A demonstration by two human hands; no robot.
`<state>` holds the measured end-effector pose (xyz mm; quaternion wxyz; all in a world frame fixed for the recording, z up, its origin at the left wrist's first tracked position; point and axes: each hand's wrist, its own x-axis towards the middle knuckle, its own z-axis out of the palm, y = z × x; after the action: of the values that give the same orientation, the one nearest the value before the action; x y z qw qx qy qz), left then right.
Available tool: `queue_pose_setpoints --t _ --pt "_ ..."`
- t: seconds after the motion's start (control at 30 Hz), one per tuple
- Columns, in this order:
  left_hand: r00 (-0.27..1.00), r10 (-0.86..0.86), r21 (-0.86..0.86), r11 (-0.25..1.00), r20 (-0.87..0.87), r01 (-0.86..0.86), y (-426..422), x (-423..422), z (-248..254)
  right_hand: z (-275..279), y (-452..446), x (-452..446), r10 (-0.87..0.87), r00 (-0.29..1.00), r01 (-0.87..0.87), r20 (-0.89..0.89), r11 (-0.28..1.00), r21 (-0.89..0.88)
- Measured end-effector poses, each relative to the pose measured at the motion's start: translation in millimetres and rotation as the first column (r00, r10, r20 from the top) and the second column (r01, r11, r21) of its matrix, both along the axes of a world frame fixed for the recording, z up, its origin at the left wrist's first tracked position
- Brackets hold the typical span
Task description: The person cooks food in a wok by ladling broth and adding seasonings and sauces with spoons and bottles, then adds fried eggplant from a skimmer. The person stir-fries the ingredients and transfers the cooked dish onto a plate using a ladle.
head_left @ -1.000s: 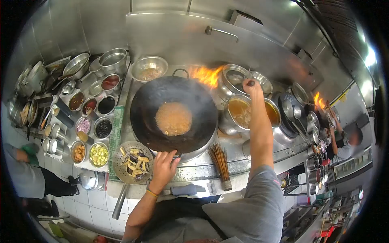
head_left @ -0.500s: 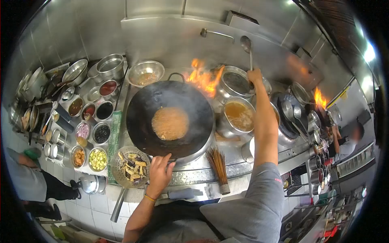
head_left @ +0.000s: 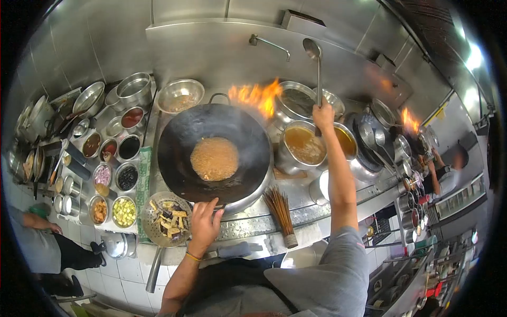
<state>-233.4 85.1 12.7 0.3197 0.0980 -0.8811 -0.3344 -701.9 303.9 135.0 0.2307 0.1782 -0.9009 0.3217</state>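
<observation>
My right hand (head_left: 324, 116) is closed around the handle of a metal ladle (head_left: 312, 49), bowl upward, held above the pots at the back right. My left hand (head_left: 205, 224) grips the near edge of a large black wok (head_left: 174, 142), where its near handle sits partly hidden under my fingers. Bubbling orange-brown liquid (head_left: 214, 159) lies in the wok's middle, with light steam over it. Just left of that hand, a perforated strainer (head_left: 149, 222) holds fried strips, some dark-skinned.
Flames (head_left: 259, 98) rise behind the wok. A pot of brown broth (head_left: 304, 145) stands to its right, near a bamboo brush (head_left: 280, 211). Seasoning and ingredient containers (head_left: 124, 211) crowd the left. One person (head_left: 34, 243) stands at left, another (head_left: 451, 171) works at far right.
My right hand and the ladle have shifted slightly left and down, and the ladle bowl has turned. My left hand stays at the wok's edge. The whole view has shifted a little.
</observation>
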Motion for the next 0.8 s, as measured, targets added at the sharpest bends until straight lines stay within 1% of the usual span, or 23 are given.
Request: queue_pose_setpoints --t 0.07,0.1,0.2,0.23,0.33,0.43,0.47,0.53,0.6,0.63,0.73,0.77,0.8 --pt "1.000 0.006 -0.005 1.000 0.000 -0.006 1.0 -0.3 1.0 -2.9 -6.3 7.3 0.053 0.998 -0.053 -0.042 0.998 -0.022" --pt "1.000 0.010 -0.010 1.000 0.000 -0.010 0.8 0.3 1.6 0.2 -7.0 15.0 0.079 0.997 -0.079 0.005 0.991 0.108" --pt "1.000 0.000 -0.008 1.000 -0.007 0.000 -0.5 1.2 1.0 19.1 0.2 40.7 0.156 0.948 -0.166 0.278 0.986 0.015" --pt "1.000 -0.004 -0.007 1.000 -0.004 0.004 -0.9 1.8 1.7 8.3 5.3 44.2 0.205 0.977 -0.210 0.063 0.972 0.103" --pt "1.000 -0.004 -0.004 1.000 -0.006 0.004 -2.8 2.0 2.5 -16.6 4.6 66.4 0.074 0.997 -0.075 0.029 0.996 0.045" --pt "1.000 0.005 -0.002 1.000 -0.011 -0.005 -1.6 2.5 0.6 -6.8 0.3 94.7 0.131 0.991 -0.131 -0.020 0.991 -0.030" --pt "1.000 0.006 -0.002 1.000 -0.008 -0.006 -1.4 2.3 1.0 2.8 -0.7 98.3 0.214 0.973 -0.204 0.089 0.973 -0.110" --pt "1.000 0.000 -0.005 1.000 -0.007 0.000 -1.1 2.6 1.4 27.0 -5.4 89.8 0.382 0.882 -0.302 0.274 0.907 -0.292" --pt "1.000 -0.004 -0.006 1.000 -0.019 0.003 -0.4 1.8 0.8 34.9 -24.2 39.5 0.279 0.905 -0.239 0.321 0.958 -0.158" --pt "1.000 -0.010 -0.002 1.000 -0.008 0.010 1.1 3.5 -1.1 32.9 -28.2 28.1 0.225 0.911 -0.207 0.345 0.974 -0.088" --pt "1.000 -0.019 -0.008 1.000 0.005 0.019 -5.2 4.0 -2.1 42.2 -42.3 40.8 0.102 0.949 -0.069 0.299 0.990 -0.120" --pt "1.000 -0.025 -0.005 1.000 0.009 0.026 -5.2 6.1 -2.1 18.5 -27.6 10.3 0.193 0.925 -0.141 0.327 0.975 -0.174" --pt "0.999 -0.030 0.001 1.000 0.012 0.030 -4.6 7.5 -2.6 10.5 -20.5 7.3 0.203 0.953 -0.161 0.223 0.968 -0.195"
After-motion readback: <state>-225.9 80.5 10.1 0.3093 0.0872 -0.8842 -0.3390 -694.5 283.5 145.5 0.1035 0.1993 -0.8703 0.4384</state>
